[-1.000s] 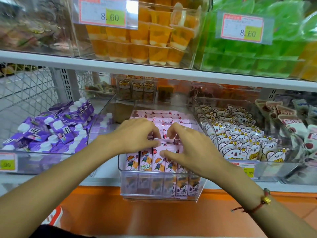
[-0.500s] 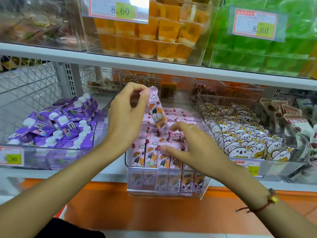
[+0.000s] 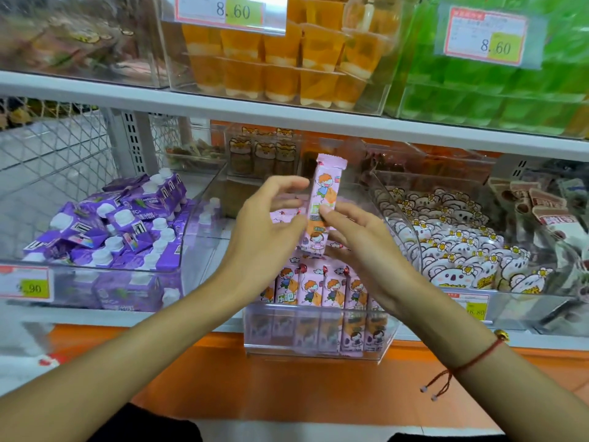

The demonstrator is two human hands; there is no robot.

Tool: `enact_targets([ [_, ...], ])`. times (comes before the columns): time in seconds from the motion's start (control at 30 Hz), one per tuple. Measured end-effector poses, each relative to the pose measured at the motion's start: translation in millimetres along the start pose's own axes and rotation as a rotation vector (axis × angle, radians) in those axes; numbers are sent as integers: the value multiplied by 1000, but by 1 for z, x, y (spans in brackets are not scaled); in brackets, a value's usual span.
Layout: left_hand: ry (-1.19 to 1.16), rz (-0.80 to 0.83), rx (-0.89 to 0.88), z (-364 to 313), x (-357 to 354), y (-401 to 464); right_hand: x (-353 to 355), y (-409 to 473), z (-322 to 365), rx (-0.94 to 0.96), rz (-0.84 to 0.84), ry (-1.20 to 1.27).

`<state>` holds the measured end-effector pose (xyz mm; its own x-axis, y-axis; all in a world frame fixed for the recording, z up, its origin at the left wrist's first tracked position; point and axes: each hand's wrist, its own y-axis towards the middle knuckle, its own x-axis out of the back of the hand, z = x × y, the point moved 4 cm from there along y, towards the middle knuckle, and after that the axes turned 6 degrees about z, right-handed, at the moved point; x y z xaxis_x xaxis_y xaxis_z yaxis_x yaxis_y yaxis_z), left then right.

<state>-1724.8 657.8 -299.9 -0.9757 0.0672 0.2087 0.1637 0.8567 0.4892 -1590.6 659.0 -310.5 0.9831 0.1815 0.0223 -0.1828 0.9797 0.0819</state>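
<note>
Nearest: left hand (image 3: pixel 264 231) and right hand (image 3: pixel 366 247), close together, both pinching one pink packet (image 3: pixel 322 202). Left fingers at its left edge, right thumb on its printed face. Packet upright, slightly tilted, lifted clear above the clear bin (image 3: pixel 318 333) at the middle of the front edge of the lower shelf (image 3: pixel 207 317).

Step judged in hand: squaring the packet for placing into the row. Best done as follows:
- Keep the printed face forward.
- Grip by the edges rather than the middle.
- Lower the bottom seal first into a gap.
- Press level with the neighbours, without squeezing; contents probably brittle.

Clear bin: matching packets (image 3: pixel 306 288) standing upright, faces forward, tightly ranked. More behind, mostly hidden by the hands.

Left end of the shelf: second bin (image 3: pixel 191 237) holding purple cartons (image 3: pixel 121 218), white-capped, heaped loosely. Yellow price tag (image 3: pixel 25 283) on its front wall.

Right of the middle bin: curved-walled bin (image 3: pixel 401 228) holding koala-faced packets (image 3: pixel 462 250), ranked in rows. Towards the right end: brown-and-white packets (image 3: pixel 541 205), partly blurred.

Back edge of the shelf: bear-faced packs (image 3: pixel 264 151) behind a clear wall. Goods beside them too dim to tell.

Upper shelf (image 3: pixel 223 106): orange jelly cups (image 3: pixel 287 68) stacked in a clear box. To their right, green jelly cups (image 3: pixel 494 84), blurred. Tags reading 8.60 on both fronts.
</note>
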Motion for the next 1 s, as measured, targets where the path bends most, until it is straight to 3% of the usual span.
enact_targets([
  [0.6,236,106,-79,9,-4,-2,10,3,6,96,-10,110],
  [0.8,394,45,-143,8,-3,-1,13,-1,5,186,-150,45],
  [1.0,269,80,-50,7,-4,-1,12,0,6,174,-91,-1],
])
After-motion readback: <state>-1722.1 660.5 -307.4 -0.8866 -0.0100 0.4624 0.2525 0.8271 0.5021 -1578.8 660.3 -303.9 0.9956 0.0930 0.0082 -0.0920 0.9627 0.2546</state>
